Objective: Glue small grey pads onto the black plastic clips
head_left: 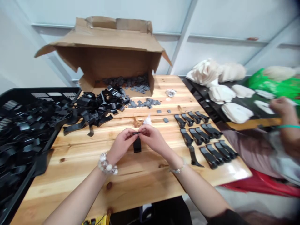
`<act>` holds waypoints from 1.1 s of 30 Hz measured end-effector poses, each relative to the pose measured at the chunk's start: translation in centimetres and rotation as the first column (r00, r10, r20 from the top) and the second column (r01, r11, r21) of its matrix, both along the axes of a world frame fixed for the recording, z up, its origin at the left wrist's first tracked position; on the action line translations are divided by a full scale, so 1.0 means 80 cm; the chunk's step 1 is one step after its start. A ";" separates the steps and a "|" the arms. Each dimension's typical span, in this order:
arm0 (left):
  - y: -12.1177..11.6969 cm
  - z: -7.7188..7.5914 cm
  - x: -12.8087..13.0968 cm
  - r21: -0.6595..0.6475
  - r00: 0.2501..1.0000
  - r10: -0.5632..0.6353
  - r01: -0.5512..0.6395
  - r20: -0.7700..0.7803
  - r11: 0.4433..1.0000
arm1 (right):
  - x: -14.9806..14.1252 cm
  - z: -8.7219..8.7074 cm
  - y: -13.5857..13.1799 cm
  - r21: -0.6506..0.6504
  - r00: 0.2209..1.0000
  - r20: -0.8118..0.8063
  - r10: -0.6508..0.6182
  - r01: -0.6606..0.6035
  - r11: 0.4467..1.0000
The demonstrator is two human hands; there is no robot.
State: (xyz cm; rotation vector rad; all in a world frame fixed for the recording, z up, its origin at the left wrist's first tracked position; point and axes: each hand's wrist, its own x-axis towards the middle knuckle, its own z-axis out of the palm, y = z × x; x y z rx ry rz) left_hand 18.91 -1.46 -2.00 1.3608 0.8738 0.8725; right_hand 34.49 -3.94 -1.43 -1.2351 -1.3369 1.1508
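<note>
My left hand (pixel 123 142) and my right hand (pixel 152 137) meet over the middle of the wooden table (pixel 77 162), both pinched on the top of one black strap piece (pixel 137 144) that hangs down between them. A small white glue bottle (pixel 147 120) shows just behind my right hand; whether that hand also holds it I cannot tell. A bead bracelet circles my left wrist.
Finished black pieces (pixel 203 137) lie in rows at the right. A heap of black straps (pixel 93 109) spreads left into a black crate (pixel 14 131). An open cardboard box (pixel 112 59) with small grey squares (pixel 145 103) lies behind. Another person's hand (pixel 281 107) works at the far right by white cloth items.
</note>
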 end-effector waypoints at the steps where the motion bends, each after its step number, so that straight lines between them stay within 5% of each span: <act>1: 0.001 0.001 0.000 -0.001 1.000 0.017 -0.017 -0.005 1.000 | 0.000 0.000 0.000 0.006 1.000 -0.015 0.007 -0.007 1.000; 9: 0.000 0.008 -0.002 -0.201 0.982 0.174 -0.158 0.067 0.967 | -0.001 0.000 0.008 -0.045 0.989 -0.140 0.041 -0.047 0.998; 16: 0.004 0.012 -0.006 -0.267 0.909 0.388 -0.340 0.151 0.902 | -0.006 -0.001 0.005 -0.083 0.990 -0.046 0.136 -0.140 0.987; 23: 0.006 0.007 -0.009 -0.286 0.928 0.339 -0.287 0.153 0.914 | 0.007 0.023 -0.004 -0.040 0.973 0.209 0.094 -0.087 0.995; 28: -0.004 0.007 -0.003 -0.283 0.950 0.270 -0.219 0.155 0.934 | 0.014 0.039 -0.042 -0.032 0.924 0.372 0.084 -0.078 0.996; 30: -0.005 0.006 -0.001 -0.269 0.952 0.268 -0.223 0.146 0.937 | 0.026 0.041 -0.071 0.026 0.887 0.461 -0.020 0.009 1.000; 33: -0.006 0.006 0.001 -0.227 0.950 0.287 -0.255 0.119 0.940 | 0.059 0.035 -0.123 0.230 0.623 0.716 -0.317 0.219 0.948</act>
